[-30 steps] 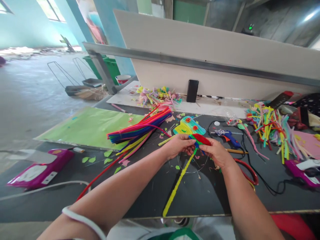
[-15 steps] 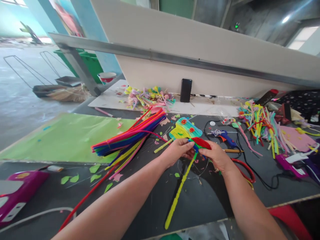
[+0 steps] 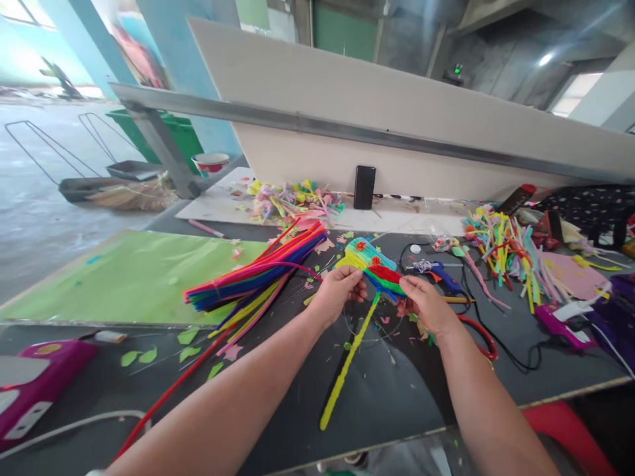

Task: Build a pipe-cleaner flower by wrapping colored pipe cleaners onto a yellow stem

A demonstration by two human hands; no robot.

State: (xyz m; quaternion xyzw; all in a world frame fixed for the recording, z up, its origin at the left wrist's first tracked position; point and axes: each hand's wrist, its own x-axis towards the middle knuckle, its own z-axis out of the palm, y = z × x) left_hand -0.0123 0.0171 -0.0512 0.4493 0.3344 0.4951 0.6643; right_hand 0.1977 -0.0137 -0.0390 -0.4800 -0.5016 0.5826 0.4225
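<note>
Both my hands pinch a small craft piece [image 3: 383, 276] wound from red, green and blue pipe cleaners, held just above the dark table [image 3: 397, 390]. My left hand [image 3: 338, 291] grips its left end, fingers closed. On its right end my right hand [image 3: 423, 303] is closed too. A long yellow pipe cleaner [image 3: 347, 363] hangs from the piece toward the table's near edge. Right behind my hands lies a yellow and teal pipe-cleaner fan [image 3: 368, 255] with red dots.
A bundle of colourful pipe cleaners [image 3: 258, 277] lies left of my hands, beside a green sheet [image 3: 124, 277]. A blue glue gun [image 3: 439, 271], red ring [image 3: 481, 334], black cable and cut pieces [image 3: 506, 254] lie right. A phone [image 3: 364, 187] leans on the back board. A magenta tool [image 3: 34, 370] sits far left.
My hands have drawn slightly apart, and the red and green piece now lies stretched flatter between them. The view has shifted a little to the right.
</note>
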